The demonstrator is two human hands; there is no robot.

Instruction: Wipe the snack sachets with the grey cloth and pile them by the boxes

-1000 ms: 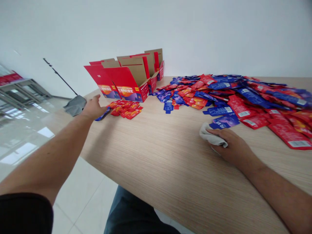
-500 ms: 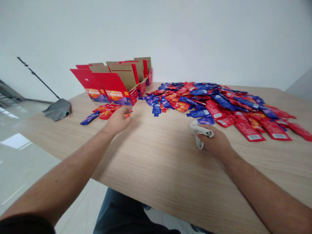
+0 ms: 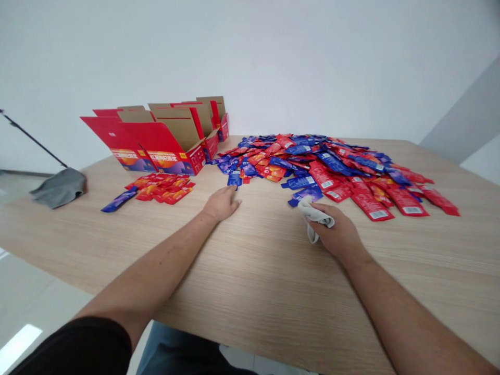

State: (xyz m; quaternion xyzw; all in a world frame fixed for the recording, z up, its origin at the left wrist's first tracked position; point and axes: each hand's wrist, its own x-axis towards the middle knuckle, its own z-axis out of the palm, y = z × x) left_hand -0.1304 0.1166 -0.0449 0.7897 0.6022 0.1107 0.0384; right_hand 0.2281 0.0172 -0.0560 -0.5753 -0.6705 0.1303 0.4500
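Observation:
My left hand (image 3: 222, 203) reaches over the table with its thumb apart and its fingers stretched toward a blue sachet (image 3: 235, 178) at the near left edge of the pile. The fingertips are at the sachet's lower end; whether they touch it I cannot make out. My right hand (image 3: 340, 229) is closed around a crumpled pale grey cloth (image 3: 315, 221), just in front of a blue-purple sachet (image 3: 305, 194). Behind both hands spreads a big heap of red and blue sachets (image 3: 326, 161). A smaller group of red sachets (image 3: 164, 187) lies left of my left hand, beside a single blue sachet (image 3: 119, 199).
Several red cartons (image 3: 156, 146) with raised flaps stand at the back left. A grey cloth (image 3: 60, 187) lies at the table's left end, near a thin black pole (image 3: 35, 139). The wooden tabletop (image 3: 250, 281) reaches back to a white wall.
My left hand has moved right, from the small red group to the main pile's edge. My right hand still holds the cloth. The view has turned a little to the right.

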